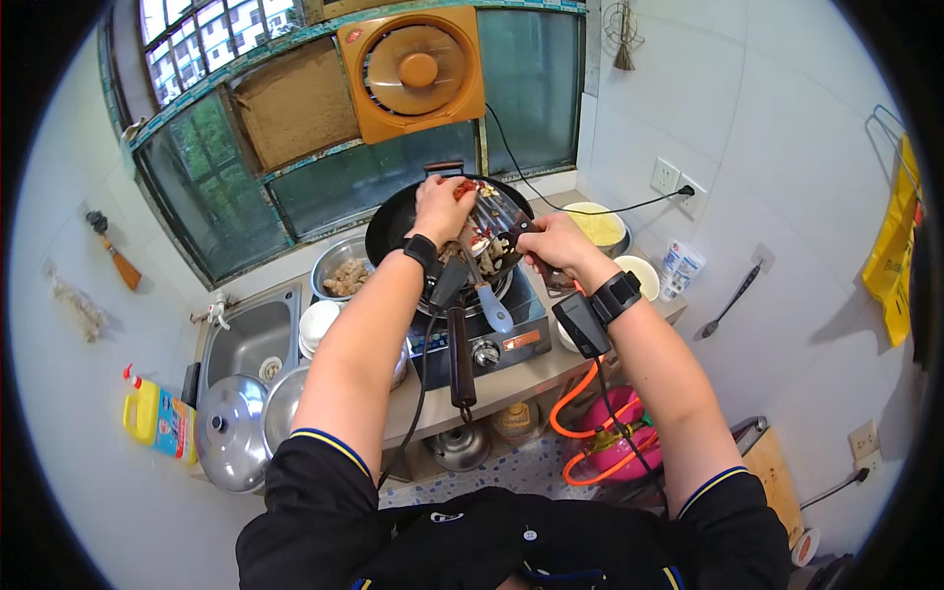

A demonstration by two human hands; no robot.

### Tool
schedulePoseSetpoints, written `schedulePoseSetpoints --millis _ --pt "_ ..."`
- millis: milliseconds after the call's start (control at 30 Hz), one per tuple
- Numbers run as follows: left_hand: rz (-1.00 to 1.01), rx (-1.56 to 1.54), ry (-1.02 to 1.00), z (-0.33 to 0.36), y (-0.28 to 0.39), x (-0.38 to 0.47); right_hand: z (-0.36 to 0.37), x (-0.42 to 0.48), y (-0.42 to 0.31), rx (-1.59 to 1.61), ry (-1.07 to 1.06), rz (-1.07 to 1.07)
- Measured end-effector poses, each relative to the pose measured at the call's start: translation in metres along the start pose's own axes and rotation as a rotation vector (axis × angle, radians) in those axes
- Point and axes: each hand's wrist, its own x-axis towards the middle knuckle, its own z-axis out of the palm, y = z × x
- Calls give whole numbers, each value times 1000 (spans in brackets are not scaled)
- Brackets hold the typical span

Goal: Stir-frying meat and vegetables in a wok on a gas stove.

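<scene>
My right hand (557, 247) grips the dark handle of a cleaver (495, 212), holding its broad steel blade tilted over a black wok (391, 221). Chopped garlic (488, 190) and red chilli pieces (464, 188) are on the blade. My left hand (440, 209) is at the blade's left side, its fingertips at the red chilli; whether it pinches any is hidden. Below the blade, browned food pieces (490, 258) lie in the wok with some garlic and chilli. A spatula with a light blue handle (494, 310) leans in the wok, beside the wok's long dark handle (461, 354).
The wok stands on a gas stove (527, 332). To its left are a steel bowl of food pieces (348, 279), white bowls (319, 322) and a sink (247, 346). To the right are a bowl of yellow food (594, 225) and a white cup (640, 276). An orange hose (564, 413) hangs below.
</scene>
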Motion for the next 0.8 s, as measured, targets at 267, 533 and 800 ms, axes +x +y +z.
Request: schedulePoseSetpoints --millis 267,533,800 --pt "218 109 -229 -32 -13 54 -23 20 1 -574 301 -164" --pt "184 -91 -165 -70 46 37 3 39 15 -1005 438 -403" --pt "242 -174 -253 -69 84 -4 -34 8 2 -263 326 -174"
